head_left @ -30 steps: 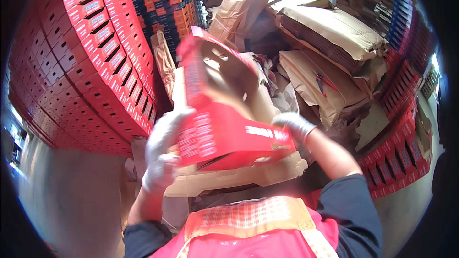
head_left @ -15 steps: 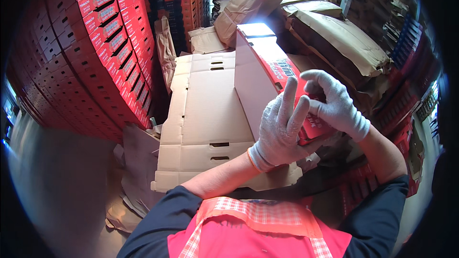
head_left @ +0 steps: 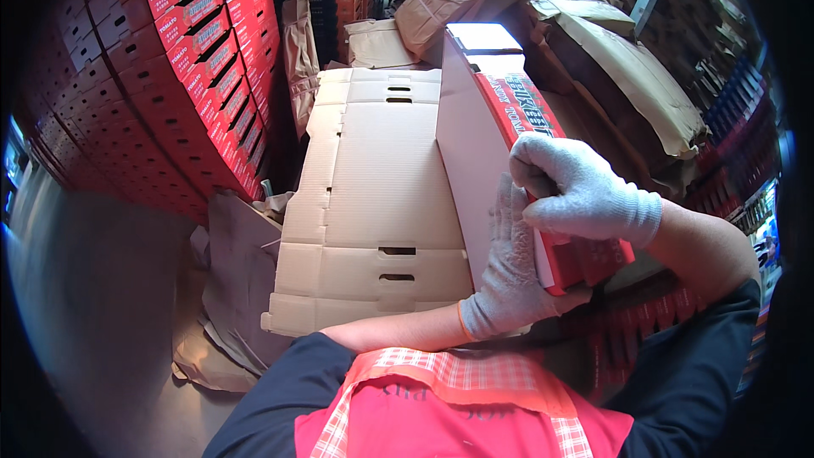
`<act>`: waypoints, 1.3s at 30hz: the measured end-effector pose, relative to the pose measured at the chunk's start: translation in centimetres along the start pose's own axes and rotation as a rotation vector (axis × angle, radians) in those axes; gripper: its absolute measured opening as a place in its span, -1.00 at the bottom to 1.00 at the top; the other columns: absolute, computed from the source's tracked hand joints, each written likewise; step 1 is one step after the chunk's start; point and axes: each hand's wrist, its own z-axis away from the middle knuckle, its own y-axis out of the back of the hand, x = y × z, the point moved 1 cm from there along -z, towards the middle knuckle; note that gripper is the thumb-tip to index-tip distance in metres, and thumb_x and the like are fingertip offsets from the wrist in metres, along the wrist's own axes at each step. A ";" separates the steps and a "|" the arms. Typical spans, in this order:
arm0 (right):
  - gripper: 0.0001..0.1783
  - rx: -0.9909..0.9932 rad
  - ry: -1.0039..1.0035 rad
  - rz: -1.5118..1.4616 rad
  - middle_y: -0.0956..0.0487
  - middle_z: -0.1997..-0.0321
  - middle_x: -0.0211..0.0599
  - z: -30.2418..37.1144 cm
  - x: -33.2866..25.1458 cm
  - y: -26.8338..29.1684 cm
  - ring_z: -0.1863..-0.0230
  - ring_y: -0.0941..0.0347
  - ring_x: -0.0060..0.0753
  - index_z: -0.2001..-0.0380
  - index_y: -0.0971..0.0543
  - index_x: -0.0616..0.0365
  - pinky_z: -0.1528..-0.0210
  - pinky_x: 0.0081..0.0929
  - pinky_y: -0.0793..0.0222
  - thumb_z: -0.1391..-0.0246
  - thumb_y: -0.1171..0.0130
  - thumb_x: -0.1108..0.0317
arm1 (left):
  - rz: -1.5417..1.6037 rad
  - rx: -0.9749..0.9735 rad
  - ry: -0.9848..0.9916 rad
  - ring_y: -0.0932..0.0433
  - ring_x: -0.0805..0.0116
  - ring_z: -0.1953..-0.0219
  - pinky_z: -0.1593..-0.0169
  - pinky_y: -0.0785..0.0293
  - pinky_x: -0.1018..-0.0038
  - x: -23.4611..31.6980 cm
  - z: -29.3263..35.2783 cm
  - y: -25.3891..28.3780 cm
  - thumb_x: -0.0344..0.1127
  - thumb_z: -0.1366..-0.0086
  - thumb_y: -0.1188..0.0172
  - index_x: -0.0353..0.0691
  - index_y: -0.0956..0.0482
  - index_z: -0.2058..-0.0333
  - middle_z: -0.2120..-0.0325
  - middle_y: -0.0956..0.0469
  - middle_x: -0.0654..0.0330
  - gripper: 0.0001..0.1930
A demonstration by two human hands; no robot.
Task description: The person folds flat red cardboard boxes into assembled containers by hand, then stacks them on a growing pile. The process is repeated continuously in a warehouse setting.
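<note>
A red and white carton (head_left: 468, 110) stands on edge, its pale side to the left and its red printed face up and to the right. My left hand (head_left: 509, 276), in a pale knit glove, lies against the pale side near the close end, fingers stretched out flat; its thumb reaches around the bottom corner. Over the red face, my gloved right hand (head_left: 585, 191) is closed, with fingers curled and thumb bent in. Whatever lies inside those fingers is hidden. Flat brown cardboard blanks (head_left: 373, 170) with slotted handholds lie left of the carton.
Tall stacks of red cartons (head_left: 191, 51) rise at the left. Brown paper-wrapped bundles (head_left: 623, 59) lie behind and to the right. Loose paper sheets (head_left: 242, 280) hang beside the blanks, and more red cartons (head_left: 653, 318) sit low at the right.
My left hand has gone from raised, spread fingers to lying along the carton's pale side. The right hand's fingers have curled in more. The whole view has shifted slightly.
</note>
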 end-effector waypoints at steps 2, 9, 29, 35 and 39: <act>-0.80 -0.036 -0.024 -0.039 -0.37 0.49 -0.28 0.1 0.1 0.5 0.44 -0.28 -0.33 0.43 -0.35 0.15 0.31 -0.38 -0.32 0.18 -0.14 0.48 | 0.042 0.032 0.000 -0.06 0.01 -0.36 -0.37 -0.09 0.20 0.3 -0.1 0.2 -0.13 0.28 -0.61 -0.21 0.19 -0.38 -0.28 -0.04 -0.05 0.35; -0.73 -0.052 0.083 -0.099 -0.30 0.45 -0.40 0.0 0.3 0.8 0.43 -0.17 -0.53 0.40 -0.31 0.14 0.38 -0.52 -0.19 0.27 -0.02 0.63 | 0.051 -0.088 0.119 -0.07 -0.10 -0.30 -0.38 0.03 0.11 0.3 -0.9 0.1 0.00 0.25 -0.51 -0.22 0.09 -0.33 -0.20 -0.09 -0.09 0.23; -0.59 0.022 0.206 -0.039 -0.33 0.35 -0.45 -0.1 0.5 -0.4 0.37 -0.19 -0.55 0.28 -0.36 0.16 0.33 -0.56 -0.20 0.32 0.14 0.71 | 0.033 -0.192 0.148 0.04 -0.25 -0.36 -0.42 0.14 0.03 -0.4 -1.2 0.6 0.08 0.23 -0.51 -0.29 0.22 -0.37 -0.27 0.03 -0.18 0.33; -0.70 0.240 -0.160 -0.146 -0.33 0.43 -0.43 1.7 0.7 0.2 0.40 -0.22 -0.56 0.27 -0.42 0.16 0.31 -0.59 -0.25 0.17 -0.03 0.61 | -0.078 -0.134 0.034 0.29 -0.32 -0.44 -0.46 0.34 -0.01 -0.3 -0.5 0.3 0.26 0.17 -0.45 -0.36 0.33 -0.39 -0.37 0.21 -0.28 0.41; -0.56 0.170 -0.215 -0.376 -0.22 0.38 -0.54 1.4 1.6 1.3 0.38 -0.06 -0.64 0.25 -0.39 0.15 0.29 -0.69 -0.10 0.32 0.10 0.71 | -0.125 -0.150 0.095 0.12 -0.11 -0.45 -0.44 0.09 0.19 -0.9 -1.3 -0.9 0.07 0.24 -0.60 -0.32 0.32 -0.42 -0.39 0.14 -0.16 0.46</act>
